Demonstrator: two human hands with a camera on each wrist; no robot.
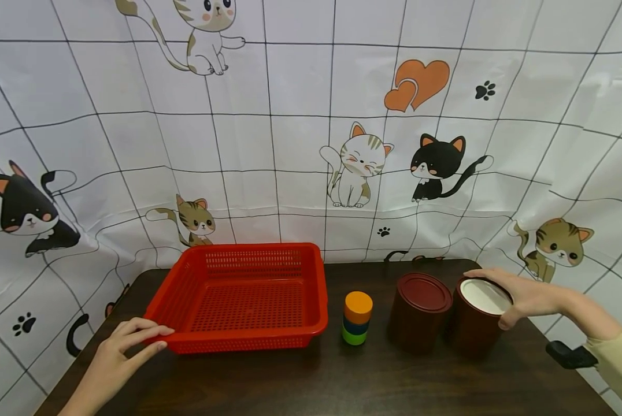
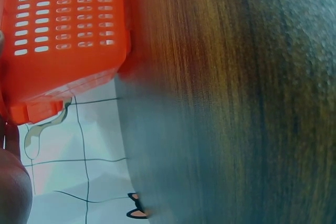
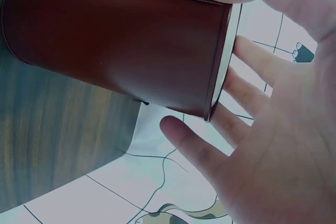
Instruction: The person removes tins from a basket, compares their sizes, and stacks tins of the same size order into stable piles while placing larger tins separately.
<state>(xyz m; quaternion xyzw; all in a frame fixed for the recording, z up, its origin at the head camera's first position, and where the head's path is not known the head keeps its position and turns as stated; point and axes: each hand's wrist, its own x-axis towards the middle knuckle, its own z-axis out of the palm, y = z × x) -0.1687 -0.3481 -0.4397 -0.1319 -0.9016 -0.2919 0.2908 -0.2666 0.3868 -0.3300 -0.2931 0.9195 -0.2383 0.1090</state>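
In the head view, my left hand (image 1: 121,358) holds the front left corner of a red perforated plastic basket (image 1: 251,341), fingers over the rim and thumb lower. The left wrist view shows the basket's slotted wall (image 2: 68,51), with only parts of the hand at the edge. My right hand (image 1: 521,294) spans the top of a dark red canister (image 1: 469,329), thumb on the near side and fingers across the far rim. This canister has a white top; I cannot tell whether that is a lid or its inside. The right wrist view shows the canister (image 3: 115,45) beside the spread fingers (image 3: 194,145).
A second dark red canister (image 1: 420,318) with a dark red lid stands just left of the gripped one. Between it and the basket is a small orange, blue and green stack (image 1: 358,318). Behind the dark wooden table (image 1: 342,387) hangs a white cat-print sheet (image 1: 290,144).
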